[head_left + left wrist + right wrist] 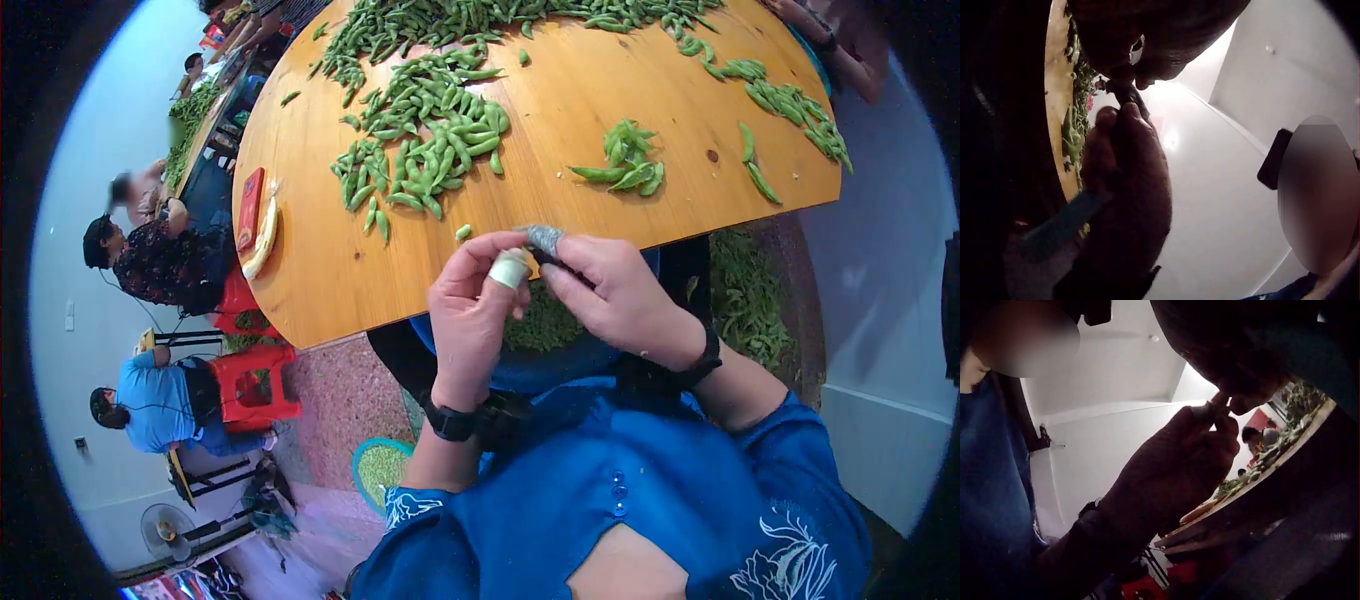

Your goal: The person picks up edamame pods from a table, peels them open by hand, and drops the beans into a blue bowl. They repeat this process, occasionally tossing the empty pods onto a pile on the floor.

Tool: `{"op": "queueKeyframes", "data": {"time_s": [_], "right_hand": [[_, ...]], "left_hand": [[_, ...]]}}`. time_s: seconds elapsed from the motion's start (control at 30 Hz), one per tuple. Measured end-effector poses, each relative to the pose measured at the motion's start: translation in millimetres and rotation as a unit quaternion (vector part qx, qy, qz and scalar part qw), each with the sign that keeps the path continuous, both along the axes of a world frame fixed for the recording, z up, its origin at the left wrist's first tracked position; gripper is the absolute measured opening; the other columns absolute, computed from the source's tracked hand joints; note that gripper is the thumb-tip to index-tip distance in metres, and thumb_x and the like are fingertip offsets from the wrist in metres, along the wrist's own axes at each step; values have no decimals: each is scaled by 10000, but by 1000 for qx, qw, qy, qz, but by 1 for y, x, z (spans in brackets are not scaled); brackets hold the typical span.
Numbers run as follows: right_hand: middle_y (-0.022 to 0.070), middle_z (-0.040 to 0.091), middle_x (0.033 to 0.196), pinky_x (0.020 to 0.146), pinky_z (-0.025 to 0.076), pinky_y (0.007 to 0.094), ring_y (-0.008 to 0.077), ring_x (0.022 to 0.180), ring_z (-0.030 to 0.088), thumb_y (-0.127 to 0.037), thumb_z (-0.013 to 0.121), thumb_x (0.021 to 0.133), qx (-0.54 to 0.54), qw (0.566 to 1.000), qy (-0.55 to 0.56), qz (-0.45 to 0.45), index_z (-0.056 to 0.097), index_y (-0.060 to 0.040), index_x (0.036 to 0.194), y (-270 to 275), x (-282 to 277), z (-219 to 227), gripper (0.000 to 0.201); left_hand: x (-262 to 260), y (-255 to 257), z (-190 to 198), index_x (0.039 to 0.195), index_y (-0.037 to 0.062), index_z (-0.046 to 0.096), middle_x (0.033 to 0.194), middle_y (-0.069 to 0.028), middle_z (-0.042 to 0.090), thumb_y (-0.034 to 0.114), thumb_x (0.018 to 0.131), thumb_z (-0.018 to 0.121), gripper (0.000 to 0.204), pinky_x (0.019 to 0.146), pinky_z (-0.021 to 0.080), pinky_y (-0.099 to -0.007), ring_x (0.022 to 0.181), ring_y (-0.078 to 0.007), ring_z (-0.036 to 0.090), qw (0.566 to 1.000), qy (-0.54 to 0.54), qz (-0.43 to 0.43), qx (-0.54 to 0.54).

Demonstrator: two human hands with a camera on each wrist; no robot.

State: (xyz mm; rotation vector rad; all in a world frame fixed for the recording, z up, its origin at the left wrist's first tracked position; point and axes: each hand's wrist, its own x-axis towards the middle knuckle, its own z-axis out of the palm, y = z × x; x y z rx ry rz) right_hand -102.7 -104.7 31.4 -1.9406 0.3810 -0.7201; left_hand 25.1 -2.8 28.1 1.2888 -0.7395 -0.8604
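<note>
Over the near table edge, my left hand [465,315] and right hand [630,300] meet fingertip to fingertip. Between them they pinch a small slim pod [1126,94], mostly hidden by the fingers and dark in the wrist views. White tape [509,269] wraps my left thumb; a grey wrap [545,239] covers a right fingertip. Just past the left fingers lies a loose pale-green bean [463,232]. Green soybean pods [440,145] are heaped beyond the left hand, and a smaller clump of pods [630,165] lies beyond the right.
Below the hands, a blue basin [425,330] contains green matter. A red box [251,208] and a pale long object [265,240] lie at the table's left edge. On the floor stand a green-rimmed bowl [358,462] of beans and a red stool [255,385]. Other people sit at left.
</note>
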Motion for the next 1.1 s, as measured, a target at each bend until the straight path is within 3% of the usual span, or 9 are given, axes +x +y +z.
{"op": "queueKeyframes", "data": {"time_s": [0.2, 0.27, 0.33, 0.4, 0.47, 0.6, 0.7, 0.77, 1.1], "right_hand": [[217, 561, 738, 580, 448, 380, 352, 659, 576, -70, 550, 857, 38, 997, 62, 35, 558, 29, 887, 9, -10, -4, 104], [206, 563, 728, 585, 452, 373, 328, 657, 585, -71, 543, 858, 66, 995, 67, 21, 558, 30, 890, 10, -12, 1, 107], [194, 566, 719, 590, 455, 366, 304, 655, 594, -73, 537, 860, 94, 993, 71, 7, 558, 30, 893, 10, -13, 7, 110], [127, 577, 666, 543, 459, 325, 210, 586, 598, -103, 528, 882, 156, 982, 99, 42, 556, 16, 873, 7, -13, 10, 123], [89, 567, 634, 508, 450, 302, 167, 543, 579, -119, 524, 893, 198, 972, 113, 52, 555, 6, 847, 8, -12, 6, 137], [17, 541, 574, 426, 415, 247, 84, 450, 522, -150, 516, 913, 255, 957, 119, 71, 543, -15, 770, 9, -13, -3, 199], [16, 531, 559, 430, 418, 251, 87, 456, 525, -146, 511, 911, 276, 951, 125, 63, 541, -10, 744, 12, -14, -1, 217], [14, 531, 560, 428, 415, 250, 84, 457, 524, -145, 513, 910, 274, 952, 124, 62, 540, -10, 742, 13, -15, -4, 216], [-25, 529, 612, 441, 385, 223, 48, 493, 482, -107, 516, 911, 298, 948, 109, 38, 577, -20, 812, 19, -20, -14, 145]], "left_hand": [[1, 7, -13, 1118, 24, 603, 848, 15, 590, 16, 885, 584, 234, 563, 418, -177, 648, -41, 514, 999, 32, -9, 14], [3, 5, -16, 1132, 6, 590, 880, -18, 591, -11, 882, 566, 251, 599, 449, -206, 668, -61, 522, 962, -266, 38, -42], [1, 12, -7, 1152, 4, 581, 890, -48, 588, -33, 866, 561, 289, 622, 460, -224, 692, -93, 542, 971, -236, 22, 19], [-1, 14, -6, 1172, 2, 571, 899, -79, 584, -54, 849, 555, 328, 645, 471, -241, 716, -126, 563, 975, -207, 7, 81], [-2, 11, -11, 1218, 7, 550, 906, -134, 576, -86, 807, 550, 422, 668, 485, -288, 763, -215, 599, 898, -440, 15, -9], [-8, 15, -9, 1256, 9, 526, 884, -163, 573, -106, 762, 553, 508, 675, 492, -316, 775, -286, 613, 900, -433, -4, 50], [-8, 16, -16, 1264, 13, 523, 882, -172, 601, -94, 762, 558, 514, 666, 505, -346, 758, -298, 628, 893, -448, -3, 41], [-9, 16, -18, 1261, 18, 527, 869, -180, 622, -74, 766, 560, 505, 650, 513, -367, 752, -307, 639, 852, -521, 9, 52], [-15, 20, -24, 1248, 4, 528, 833, -180, 641, -29, 781, 573, 470, 639, 518, -389, 737, -312, 645, 843, -534, -6, 71]]}}
